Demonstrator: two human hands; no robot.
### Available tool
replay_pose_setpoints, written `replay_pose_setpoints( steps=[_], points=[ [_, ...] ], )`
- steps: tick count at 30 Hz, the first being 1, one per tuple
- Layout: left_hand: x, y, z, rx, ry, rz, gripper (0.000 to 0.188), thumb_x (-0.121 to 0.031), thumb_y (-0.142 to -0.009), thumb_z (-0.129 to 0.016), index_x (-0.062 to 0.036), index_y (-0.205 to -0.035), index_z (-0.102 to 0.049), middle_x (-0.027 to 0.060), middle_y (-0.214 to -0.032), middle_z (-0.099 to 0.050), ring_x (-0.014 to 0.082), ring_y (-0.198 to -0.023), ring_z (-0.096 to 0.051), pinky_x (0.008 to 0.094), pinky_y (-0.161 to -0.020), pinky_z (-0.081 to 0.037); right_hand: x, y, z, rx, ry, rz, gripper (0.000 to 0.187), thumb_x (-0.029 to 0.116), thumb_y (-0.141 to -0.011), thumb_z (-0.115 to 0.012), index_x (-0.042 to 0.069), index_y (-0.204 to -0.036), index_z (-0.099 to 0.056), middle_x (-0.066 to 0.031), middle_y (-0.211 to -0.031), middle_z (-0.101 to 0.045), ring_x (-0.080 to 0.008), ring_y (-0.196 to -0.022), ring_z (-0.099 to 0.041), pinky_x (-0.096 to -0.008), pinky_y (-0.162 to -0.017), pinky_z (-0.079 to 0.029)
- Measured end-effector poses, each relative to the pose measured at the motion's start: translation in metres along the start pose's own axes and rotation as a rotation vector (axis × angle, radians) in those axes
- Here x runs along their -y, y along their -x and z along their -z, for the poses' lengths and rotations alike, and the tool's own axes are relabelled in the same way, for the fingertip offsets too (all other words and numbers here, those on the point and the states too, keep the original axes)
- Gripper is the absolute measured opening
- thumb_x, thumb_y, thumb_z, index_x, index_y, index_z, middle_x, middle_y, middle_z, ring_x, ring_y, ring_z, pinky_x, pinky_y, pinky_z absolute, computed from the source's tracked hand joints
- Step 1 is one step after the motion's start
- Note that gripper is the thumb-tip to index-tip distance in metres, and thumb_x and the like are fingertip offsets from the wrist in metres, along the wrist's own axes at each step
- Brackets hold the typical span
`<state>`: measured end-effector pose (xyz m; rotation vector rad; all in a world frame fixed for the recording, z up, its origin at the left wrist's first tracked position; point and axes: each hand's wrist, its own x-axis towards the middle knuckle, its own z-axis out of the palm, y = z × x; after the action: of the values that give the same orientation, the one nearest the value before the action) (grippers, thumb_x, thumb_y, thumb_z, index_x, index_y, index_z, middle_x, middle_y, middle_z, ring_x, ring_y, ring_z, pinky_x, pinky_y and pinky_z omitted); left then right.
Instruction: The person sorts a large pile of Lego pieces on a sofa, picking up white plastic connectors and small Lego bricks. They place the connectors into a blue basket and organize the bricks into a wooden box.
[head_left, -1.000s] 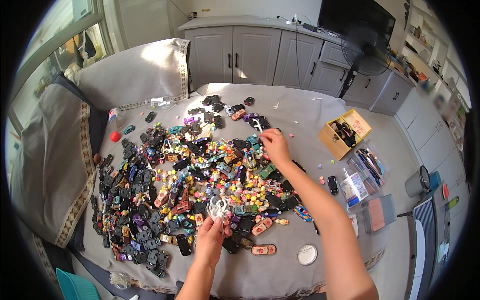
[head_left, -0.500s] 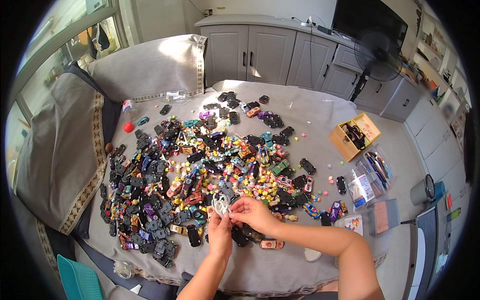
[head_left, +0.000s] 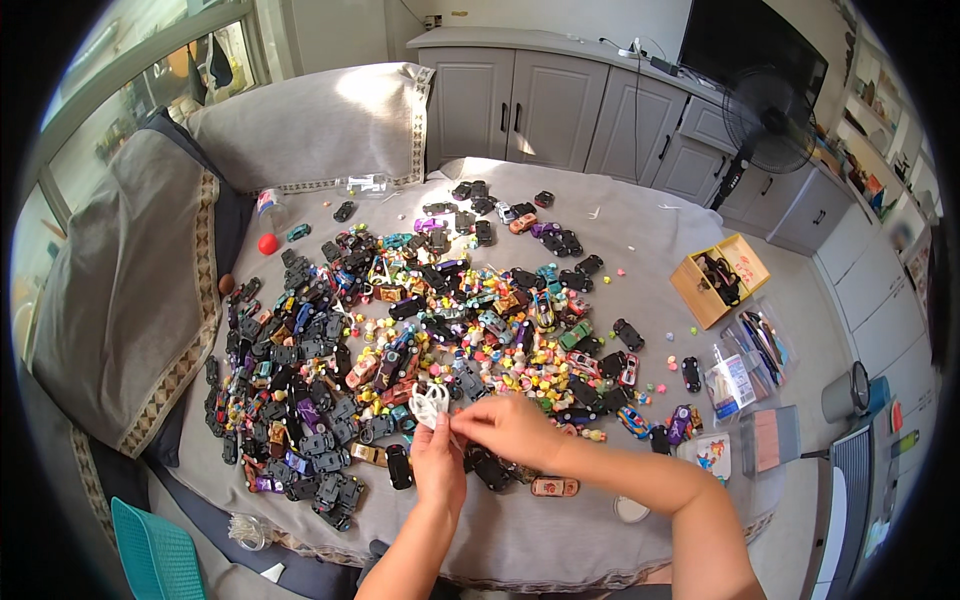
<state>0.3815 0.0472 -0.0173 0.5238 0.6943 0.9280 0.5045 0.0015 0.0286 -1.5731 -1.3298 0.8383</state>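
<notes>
A looped bundle of thin white cable [head_left: 428, 400] stands up from my left hand [head_left: 438, 468], whose thumb and fingers are closed around its lower end. Right beside it, my right hand [head_left: 515, 430] has its fingertips pinched together by the left thumb; what lies between them is hidden. Both hands are above the near edge of a wide heap of toy cars [head_left: 320, 400], many of them lying wheels up. Small colourful figures [head_left: 545, 365] are mixed in among the cars. Just under the right forearm lies an orange-and-white toy car [head_left: 554, 486].
On the grey sofa cover at right stand a yellow wooden box [head_left: 700, 292] and clear plastic bins [head_left: 775, 345]. A white round lid [head_left: 631, 509] lies near the right forearm. A teal basket [head_left: 150, 550] is at lower left, a red ball [head_left: 267, 243] farther back.
The right hand's fingertips have drawn slightly away from the cable loops to beside the left thumb. The bundle looks turned and more tightly gathered. The view has shifted a little.
</notes>
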Motion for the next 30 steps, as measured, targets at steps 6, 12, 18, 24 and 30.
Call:
replay_pose_setpoints(
  steps=[6, 12, 18, 24, 30],
  points=[
    [-0.012, 0.001, -0.007, -0.017, -0.018, 0.004, 0.009, -0.015, -0.092, -0.049, -0.0064, -0.09, -0.048, 0.0018, -0.08, -0.054, 0.0118, -0.069, -0.053, 0.0267, -0.065, -0.046, -0.039, -0.096, 0.053, -0.273, 0.586, 0.223, 0.028, 0.024, -0.074, -0.065, 0.006, -0.095, -0.064, -0.0109, -0.105, -0.059, -0.0284, -0.106, -0.05, -0.0381, -0.092, -0.039],
    [-0.018, 0.004, -0.014, 0.017, -0.05, 0.05, 0.009, -0.015, -0.091, -0.049, -0.0054, -0.092, -0.048, 0.0023, -0.081, -0.053, 0.0118, -0.07, -0.052, 0.0273, -0.066, -0.045, -0.066, -0.135, 0.063, -0.105, 0.845, -0.034, 0.065, 0.037, -0.067, -0.07, 0.011, -0.122, -0.048, -0.0118, -0.133, -0.038, -0.0301, -0.13, -0.025, -0.0422, -0.107, -0.023],
    [-0.023, 0.001, -0.005, 0.023, -0.039, 0.027, 0.008, -0.013, -0.091, -0.048, -0.0059, -0.093, -0.049, 0.0021, -0.081, -0.053, 0.0125, -0.07, -0.051, 0.0275, -0.065, -0.043, -0.075, -0.098, 0.114, -0.09, 0.88, 0.093, 0.027, 0.019, -0.065, -0.062, 0.007, -0.088, -0.056, -0.0094, -0.096, -0.057, -0.0287, -0.096, -0.054, -0.0383, -0.084, -0.043],
    [-0.025, 0.005, -0.008, 0.036, -0.023, 0.031, 0.009, -0.015, -0.091, -0.05, -0.006, -0.091, -0.05, 0.002, -0.08, -0.054, 0.0113, -0.069, -0.052, 0.0258, -0.065, -0.044, -0.101, -0.03, 0.176, -0.144, 0.954, -0.066, 0.018, 0.018, -0.067, -0.059, 0.008, -0.083, -0.061, -0.0092, -0.092, -0.059, -0.0274, -0.092, -0.055, -0.0374, -0.082, -0.045],
    [-0.019, 0.005, -0.008, 0.043, -0.036, 0.039, 0.007, -0.012, -0.091, -0.049, -0.0063, -0.093, -0.05, 0.0012, -0.081, -0.054, 0.012, -0.07, -0.052, 0.0279, -0.066, -0.043, -0.083, -0.007, 0.19, 0.064, 1.02, -0.431, 0.02, 0.016, -0.069, -0.059, 0.01, -0.087, -0.066, -0.0076, -0.099, -0.062, -0.0271, -0.094, -0.058, -0.0379, -0.082, -0.046]
  ],
)
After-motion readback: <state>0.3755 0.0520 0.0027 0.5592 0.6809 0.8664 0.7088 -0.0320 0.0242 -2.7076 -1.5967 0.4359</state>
